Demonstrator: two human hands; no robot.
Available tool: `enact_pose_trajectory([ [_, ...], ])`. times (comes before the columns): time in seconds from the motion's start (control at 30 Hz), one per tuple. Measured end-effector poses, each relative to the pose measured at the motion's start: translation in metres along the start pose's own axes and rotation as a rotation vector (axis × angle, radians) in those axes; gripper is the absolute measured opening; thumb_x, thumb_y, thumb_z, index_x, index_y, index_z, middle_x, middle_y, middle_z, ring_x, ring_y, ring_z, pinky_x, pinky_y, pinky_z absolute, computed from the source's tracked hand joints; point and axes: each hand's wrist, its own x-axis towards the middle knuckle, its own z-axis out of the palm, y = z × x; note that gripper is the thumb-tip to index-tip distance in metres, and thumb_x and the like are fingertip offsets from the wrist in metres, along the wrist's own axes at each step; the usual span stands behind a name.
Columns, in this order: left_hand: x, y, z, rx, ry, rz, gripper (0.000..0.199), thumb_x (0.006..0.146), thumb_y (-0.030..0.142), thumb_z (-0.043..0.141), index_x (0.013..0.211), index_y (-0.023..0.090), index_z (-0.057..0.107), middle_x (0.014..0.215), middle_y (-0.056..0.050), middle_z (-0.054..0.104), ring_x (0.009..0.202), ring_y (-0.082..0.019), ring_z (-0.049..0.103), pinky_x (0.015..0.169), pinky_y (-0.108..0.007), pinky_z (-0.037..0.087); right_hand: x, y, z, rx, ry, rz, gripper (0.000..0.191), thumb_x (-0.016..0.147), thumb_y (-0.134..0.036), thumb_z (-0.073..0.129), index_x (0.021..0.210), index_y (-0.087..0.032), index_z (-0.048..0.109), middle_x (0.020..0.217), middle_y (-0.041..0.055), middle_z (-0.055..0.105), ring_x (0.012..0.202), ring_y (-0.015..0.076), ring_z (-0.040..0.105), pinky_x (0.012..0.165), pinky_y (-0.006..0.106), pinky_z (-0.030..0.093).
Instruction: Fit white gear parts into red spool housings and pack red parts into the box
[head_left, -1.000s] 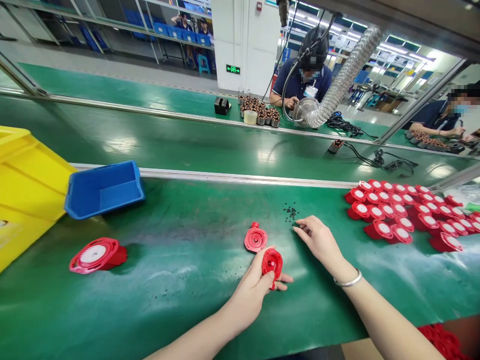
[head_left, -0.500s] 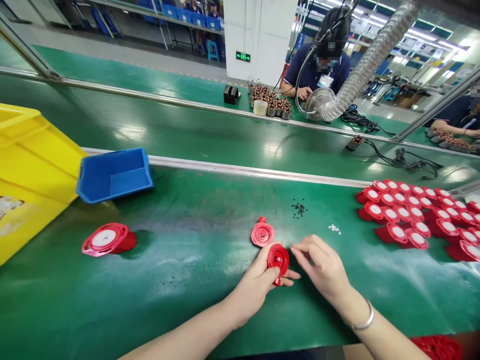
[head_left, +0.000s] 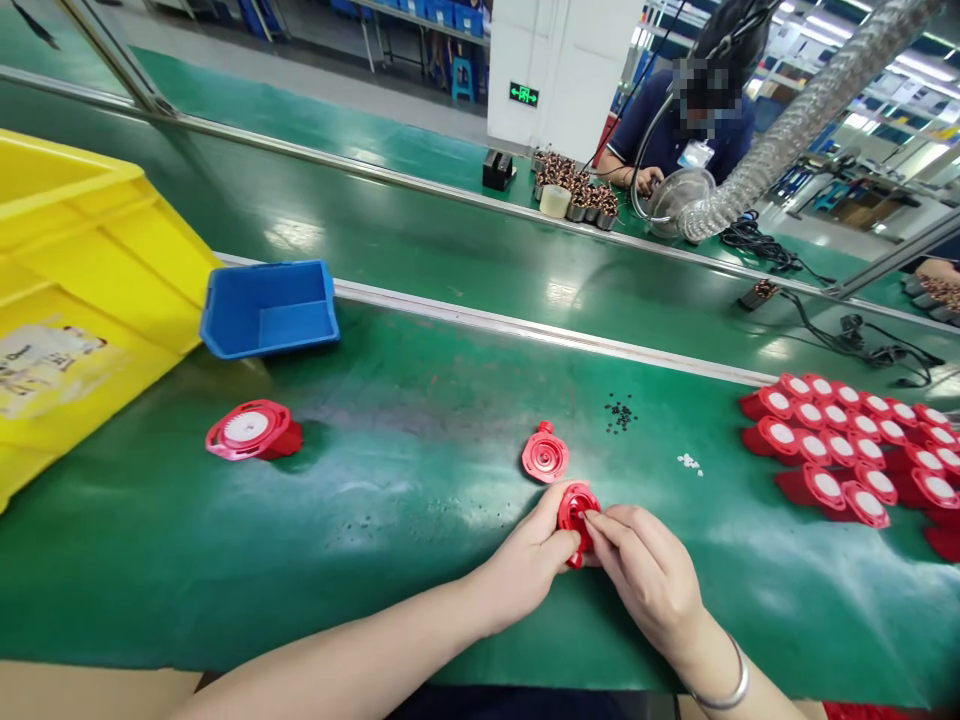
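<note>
My left hand [head_left: 531, 556] is closed around a round red plastic housing [head_left: 571, 500], its ringed hollow side facing up. The fingers of my right hand [head_left: 651, 575] are pinched together at the middle of this housing. Whatever they hold is too small or hidden to name. Just beyond my left hand, a similar red housing [head_left: 545, 456] lies on the green table with its hollow side up. Small black pieces [head_left: 621, 412] lie scattered farther back. Tiny white pieces [head_left: 689, 463] form a small cluster to the right of them.
Rows of red parts with white discs [head_left: 840, 430] stand at the right. One more such part [head_left: 255, 430] sits at the left, near a blue bin [head_left: 270, 310] and a yellow crate [head_left: 97, 270]. Beyond the metal rail, a person [head_left: 675, 130] works beside copper-wound parts [head_left: 574, 188].
My right hand has moved left, from beside the red housing to its centre, fingertips now touching inside it. My left hand still holds the housing. The view has shifted and tilted slightly.
</note>
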Motion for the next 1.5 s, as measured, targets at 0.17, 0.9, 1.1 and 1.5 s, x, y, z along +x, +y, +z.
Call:
enact_pose_trajectory([
  [0.17,-0.001,0.002,0.0,-0.001,-0.005,0.002,0.045,0.081,0.016,0.051,0.125,0.024,0.047,0.102,-0.001,0.051,0.094,-0.016,0.052,0.094,-0.035,0.044,-0.001,0.001,0.001,0.0,-0.036,-0.025,0.031,0.09,-0.001,0.06,0.12,-0.009,0.059,0.093,0.0146,0.068,0.083,0.0201,0.063,0.07,0.035,0.058],
  [0.9,-0.001,-0.002,-0.002,0.344,0.057,0.183,0.049,0.084,0.014,0.045,0.134,0.017,0.044,0.124,-0.01,0.054,0.117,-0.023,0.05,0.109,-0.041,0.036,-0.01,-0.009,0.0,0.08,-0.129,0.054,0.063,0.09,0.001,0.057,0.149,-0.016,0.041,0.103,0.0138,0.059,0.089,0.0227,0.057,0.074,0.039,0.053],
  [1.1,-0.003,-0.004,-0.002,0.447,0.073,0.228,0.053,0.089,0.014,0.044,0.141,0.018,0.038,0.141,-0.014,0.047,0.132,-0.025,0.043,0.117,-0.048,0.03,-0.013,-0.014,0.001,0.108,-0.106,0.127,0.062,0.091,0.0,0.055,0.149,-0.02,0.041,0.107,0.0136,0.058,0.092,0.0226,0.057,0.076,0.038,0.054],
  [1.5,0.001,-0.006,-0.006,0.354,0.034,0.182,0.052,0.086,0.015,0.049,0.137,0.017,0.04,0.122,-0.01,0.054,0.112,-0.024,0.054,0.103,-0.042,0.042,-0.011,-0.011,-0.001,0.098,-0.169,0.085,0.063,0.093,-0.003,0.05,0.153,-0.019,0.035,0.103,0.013,0.058,0.09,0.023,0.056,0.076,0.039,0.055],
])
